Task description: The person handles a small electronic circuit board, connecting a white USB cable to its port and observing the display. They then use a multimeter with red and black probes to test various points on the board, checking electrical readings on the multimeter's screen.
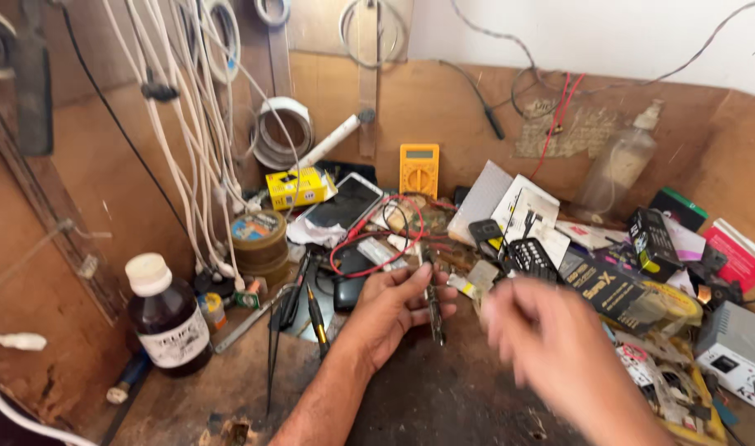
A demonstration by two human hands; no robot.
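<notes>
So I'm looking down at a messy workbench (443,396), using the yellow multimeter (418,169) at the back as my anchor. Straight below it, my left hand (394,314) is gripping a thin dark tool (433,310), fingers curling around it so it's pointing toward me. Below and to the right of the meter, my right hand (551,347) is hovering just beside that tool, not touching it, way too blurry to say if it's loose or clenched. A red wire (377,248) is looping right under the meter, and a dark bottle with a white cap (167,318) is sitting far off to its lower left.
</notes>
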